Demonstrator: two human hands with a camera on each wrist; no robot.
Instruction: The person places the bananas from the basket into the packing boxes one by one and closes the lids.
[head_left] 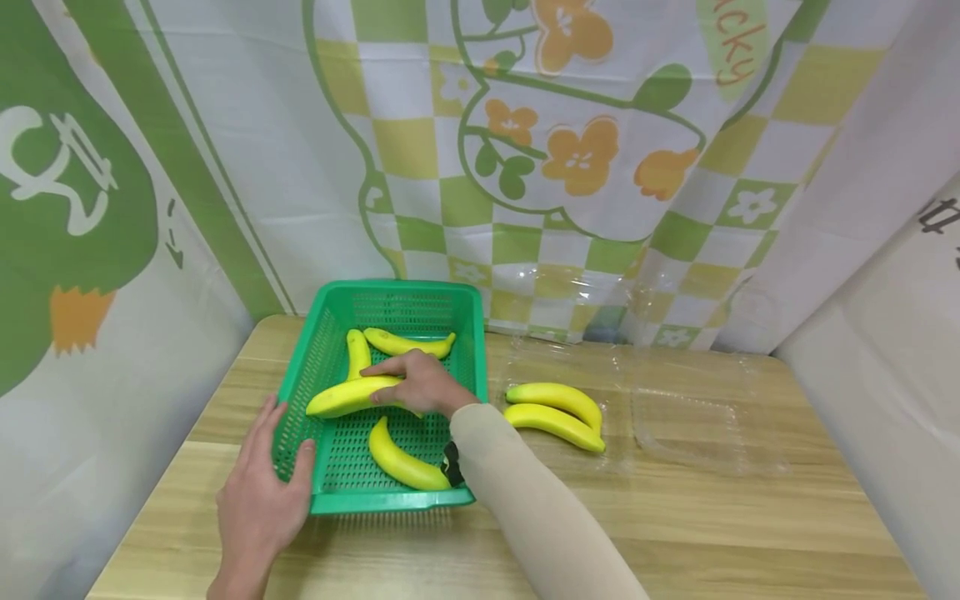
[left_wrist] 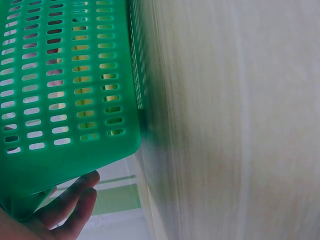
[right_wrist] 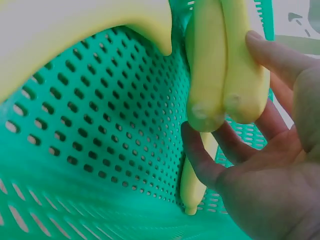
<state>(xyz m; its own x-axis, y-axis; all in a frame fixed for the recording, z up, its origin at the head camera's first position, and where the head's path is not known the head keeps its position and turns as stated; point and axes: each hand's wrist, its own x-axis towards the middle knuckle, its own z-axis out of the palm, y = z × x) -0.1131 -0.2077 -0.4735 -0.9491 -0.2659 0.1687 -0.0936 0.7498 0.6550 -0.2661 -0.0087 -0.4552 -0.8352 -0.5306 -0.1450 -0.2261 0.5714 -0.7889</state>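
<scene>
My right hand (head_left: 427,383) reaches over the green plastic basket (head_left: 390,501) and holds two yellow bananas, a front one (right_wrist: 245,75) and another (right_wrist: 207,65) pressed side by side in the right wrist view. The thumb lies on one side, the fingers under and behind their ends. Below them in the basket lie an upright banana (head_left: 358,354), one along the back (head_left: 408,343) and a curved one (head_left: 405,462) at the front. At the basket's left front corner, my left hand (head_left: 262,492) grips the rim, fingers along the outer wall.
Right of the basket, a clear plastic clamshell box (head_left: 697,417) lies opened on the wooden table (head_left: 675,533). Two more bananas (head_left: 558,425) rest in its left half. A patterned cloth (head_left: 420,150) hangs behind the table, with white sheets at both sides.
</scene>
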